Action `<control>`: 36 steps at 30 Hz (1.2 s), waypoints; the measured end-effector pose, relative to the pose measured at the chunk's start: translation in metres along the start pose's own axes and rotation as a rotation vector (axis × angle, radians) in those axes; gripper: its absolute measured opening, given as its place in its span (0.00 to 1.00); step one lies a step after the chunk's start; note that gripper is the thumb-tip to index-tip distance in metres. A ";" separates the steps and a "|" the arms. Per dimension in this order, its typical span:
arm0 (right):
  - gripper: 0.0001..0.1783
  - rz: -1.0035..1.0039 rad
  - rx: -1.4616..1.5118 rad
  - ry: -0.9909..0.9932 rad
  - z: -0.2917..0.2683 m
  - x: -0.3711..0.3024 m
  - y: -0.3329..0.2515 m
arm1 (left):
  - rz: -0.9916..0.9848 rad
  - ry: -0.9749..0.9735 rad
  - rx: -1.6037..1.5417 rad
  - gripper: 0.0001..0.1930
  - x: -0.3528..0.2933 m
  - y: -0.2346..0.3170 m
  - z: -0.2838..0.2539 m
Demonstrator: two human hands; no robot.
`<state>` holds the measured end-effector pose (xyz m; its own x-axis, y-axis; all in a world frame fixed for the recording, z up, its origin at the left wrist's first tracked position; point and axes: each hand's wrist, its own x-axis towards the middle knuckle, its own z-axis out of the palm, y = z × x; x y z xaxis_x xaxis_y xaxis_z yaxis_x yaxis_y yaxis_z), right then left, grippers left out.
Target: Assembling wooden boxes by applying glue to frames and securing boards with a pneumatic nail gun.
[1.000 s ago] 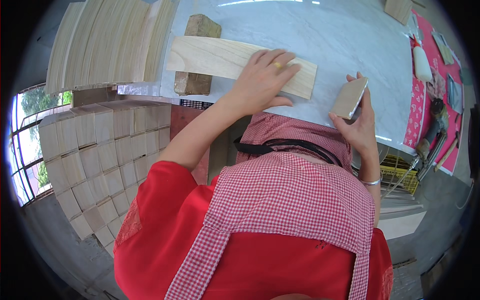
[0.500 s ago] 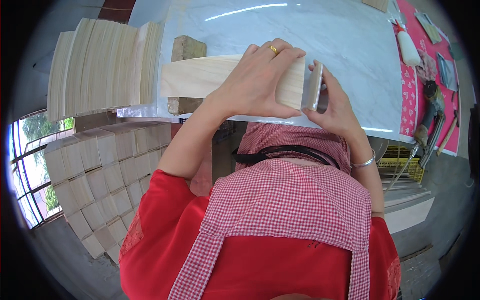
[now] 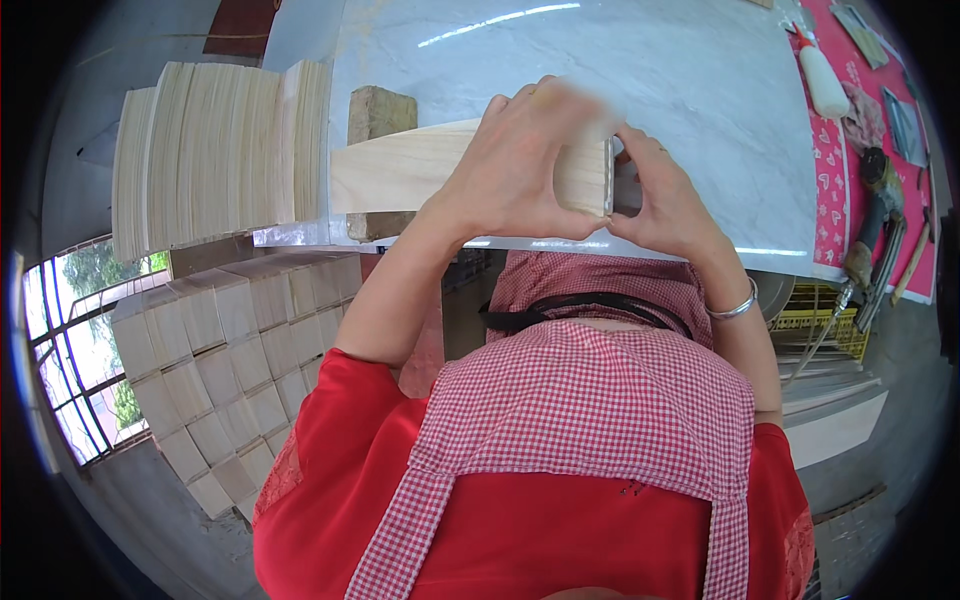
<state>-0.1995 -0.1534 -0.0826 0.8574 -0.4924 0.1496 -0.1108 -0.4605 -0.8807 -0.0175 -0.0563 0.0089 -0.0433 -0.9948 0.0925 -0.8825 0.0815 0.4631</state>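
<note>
A long pale wooden piece (image 3: 395, 170) lies across a brown block (image 3: 382, 112) near the table's front edge. My left hand (image 3: 505, 165) spans its right end from above, thumb on the near side and fingers on the far side. A small thin wooden panel (image 3: 609, 178) stands upright against that right end. My right hand (image 3: 665, 195) holds the panel by its near and far edges, thumb nearest me. The fingertips of both hands meet around the joint. My left fingers are partly blurred.
A tall row of thin boards (image 3: 220, 150) stands at the left of the marble-patterned table (image 3: 720, 120). Below it are stacked wooden blocks (image 3: 215, 350). At the right, a white squeeze bottle (image 3: 822, 80) and a power tool (image 3: 872, 215) lie on a pink sheet (image 3: 830, 190).
My right hand has brought the panel left, from a small gap away to against the end of the wooden piece. My left hand keeps its grip. The whole view has shifted slightly.
</note>
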 end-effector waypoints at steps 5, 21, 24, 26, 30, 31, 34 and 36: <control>0.50 -0.006 -0.026 -0.006 0.000 -0.001 0.001 | 0.005 0.003 0.012 0.44 0.000 -0.001 0.003; 0.50 0.008 -0.049 -0.016 0.000 -0.001 0.003 | -0.002 -0.019 0.003 0.44 0.002 -0.004 0.005; 0.50 0.001 -0.058 -0.010 0.001 0.000 0.003 | -0.003 -0.019 0.004 0.44 0.002 -0.004 0.006; 0.50 -0.002 -0.061 -0.006 0.001 0.000 0.003 | -0.003 -0.022 0.006 0.44 0.002 -0.004 0.006; 0.50 -0.005 -0.077 -0.001 0.002 0.000 0.003 | 0.002 -0.019 0.009 0.45 0.002 -0.004 0.006; 0.50 -0.004 -0.082 -0.002 0.002 0.000 0.003 | 0.002 -0.016 0.006 0.45 0.002 -0.004 0.006; 0.51 -0.002 -0.091 -0.005 0.002 0.000 0.004 | 0.004 -0.021 0.010 0.45 0.002 -0.005 0.006; 0.51 -0.006 -0.084 -0.004 0.002 0.000 0.005 | 0.006 -0.017 0.007 0.45 0.002 -0.005 0.006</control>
<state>-0.1989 -0.1538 -0.0878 0.8603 -0.4863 0.1530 -0.1468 -0.5237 -0.8392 -0.0164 -0.0588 0.0012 -0.0565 -0.9952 0.0805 -0.8853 0.0872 0.4567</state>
